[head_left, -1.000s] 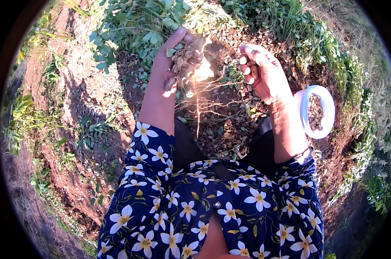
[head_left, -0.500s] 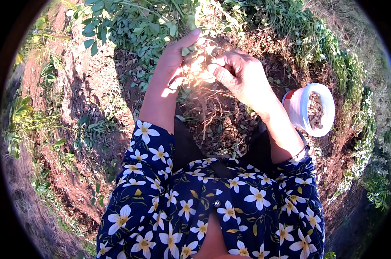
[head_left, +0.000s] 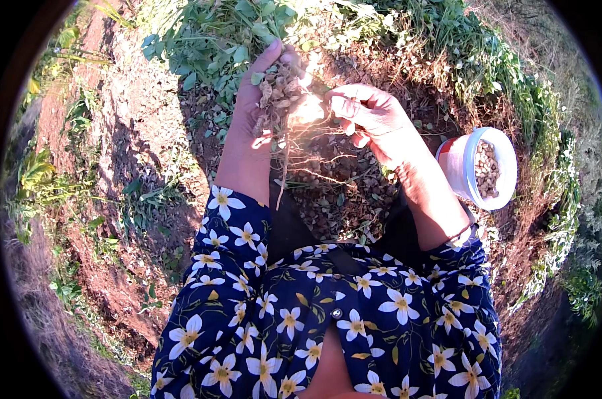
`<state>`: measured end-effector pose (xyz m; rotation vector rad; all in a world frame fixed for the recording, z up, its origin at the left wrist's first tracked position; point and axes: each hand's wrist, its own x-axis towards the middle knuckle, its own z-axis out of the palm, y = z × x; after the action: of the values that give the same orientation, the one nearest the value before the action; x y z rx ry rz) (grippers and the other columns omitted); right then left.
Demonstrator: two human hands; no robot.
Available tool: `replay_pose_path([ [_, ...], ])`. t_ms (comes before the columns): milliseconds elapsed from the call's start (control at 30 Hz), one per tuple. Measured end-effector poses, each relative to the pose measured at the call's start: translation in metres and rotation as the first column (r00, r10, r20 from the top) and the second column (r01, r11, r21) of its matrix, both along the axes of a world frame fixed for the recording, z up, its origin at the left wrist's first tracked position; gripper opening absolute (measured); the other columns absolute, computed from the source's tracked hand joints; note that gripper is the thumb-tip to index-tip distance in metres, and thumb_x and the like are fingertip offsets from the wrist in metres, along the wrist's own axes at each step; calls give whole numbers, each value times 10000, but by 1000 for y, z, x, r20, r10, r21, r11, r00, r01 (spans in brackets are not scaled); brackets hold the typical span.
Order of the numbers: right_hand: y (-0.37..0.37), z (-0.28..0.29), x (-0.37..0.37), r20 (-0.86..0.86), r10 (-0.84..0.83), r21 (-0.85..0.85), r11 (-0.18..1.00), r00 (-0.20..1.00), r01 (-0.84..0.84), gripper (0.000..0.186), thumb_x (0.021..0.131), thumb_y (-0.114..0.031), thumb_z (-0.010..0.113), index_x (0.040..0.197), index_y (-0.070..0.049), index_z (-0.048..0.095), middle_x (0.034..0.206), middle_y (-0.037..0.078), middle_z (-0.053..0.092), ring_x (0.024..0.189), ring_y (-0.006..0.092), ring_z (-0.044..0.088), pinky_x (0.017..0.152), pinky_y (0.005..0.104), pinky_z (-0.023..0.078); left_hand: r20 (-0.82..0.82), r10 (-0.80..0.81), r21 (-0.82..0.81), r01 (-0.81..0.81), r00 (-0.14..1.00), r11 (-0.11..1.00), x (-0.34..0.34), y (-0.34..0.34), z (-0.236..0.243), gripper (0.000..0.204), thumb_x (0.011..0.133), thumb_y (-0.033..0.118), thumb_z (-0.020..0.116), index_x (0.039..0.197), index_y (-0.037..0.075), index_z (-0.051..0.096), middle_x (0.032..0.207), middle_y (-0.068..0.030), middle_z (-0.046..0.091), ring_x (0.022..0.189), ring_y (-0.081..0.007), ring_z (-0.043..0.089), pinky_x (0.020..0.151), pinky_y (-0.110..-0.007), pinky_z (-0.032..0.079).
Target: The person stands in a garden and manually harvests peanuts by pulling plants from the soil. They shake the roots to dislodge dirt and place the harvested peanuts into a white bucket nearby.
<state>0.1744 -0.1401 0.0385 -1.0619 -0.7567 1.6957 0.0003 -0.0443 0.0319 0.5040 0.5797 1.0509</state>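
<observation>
My left hand [head_left: 249,100] is gripping the pod cluster [head_left: 283,94], roots [head_left: 285,154] dangling below; it's looking light, brittle, best held up top. My right hand [head_left: 375,121] is hovering alongside, fingers narrowly bunched, holding what, I can't tell.

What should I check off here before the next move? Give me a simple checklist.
1. Left grip around the pod cluster: ok.
2. Right grip holding a pod: cannot tell; none clearly shows.
3. Tub open, beside the right forearm: ok.
4. Tub standing level: cannot tell; the wide lens bends shapes.
5. Clear view of the whole cluster: not ok; bright glare washes out part.
</observation>
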Motion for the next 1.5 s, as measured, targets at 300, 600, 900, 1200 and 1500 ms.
replay_pose_path([
  [300,-4,-7,-12,11,76,27,997,997,-77,230,882,-104,649,1077,-5,576,763,5,600,547,23,506,425,161,388,96,-64,-57,70,993,996,-2,9,-13,189,844,198,690,907,50,590,754,-21,619,618,-115,615,526,-231,528],
  [600,-1,-18,-24,-1,65,121,991,998,-64,230,869,-81,658,1059,-30,539,862,19,603,642,62,537,519,199,441,-73,50,18,-49,996,999,-3,6,-12,216,837,272,703,850,72,623,736,-27,631,542,-90,587,463,-219,503],
  [900,6,-37,-21,57,-34,261,965,998,18,255,789,-111,763,972,-8,618,829,21,656,699,79,593,639,199,481,-242,15,99,9,970,995,4,4,-12,289,821,350,713,804,71,638,717,-21,619,569,-78,582,507,-189,472],
  [1200,-13,14,-2,820,-463,568,736,338,-369,299,849,-242,659,1008,-6,567,881,172,655,823,349,645,697,407,533,-365,40,56,-21,930,998,10,10,-17,302,804,357,733,809,70,640,686,-19,601,572,-96,585,514,-217,487],
  [1500,-63,35,203,926,-364,296,859,94,417,364,806,-334,727,1049,-70,666,870,62,664,792,110,603,747,263,484,424,-163,39,161,891,986,-22,17,-6,267,901,284,623,727,90,564,696,-23,591,606,-123,558,601,-271,470],
])
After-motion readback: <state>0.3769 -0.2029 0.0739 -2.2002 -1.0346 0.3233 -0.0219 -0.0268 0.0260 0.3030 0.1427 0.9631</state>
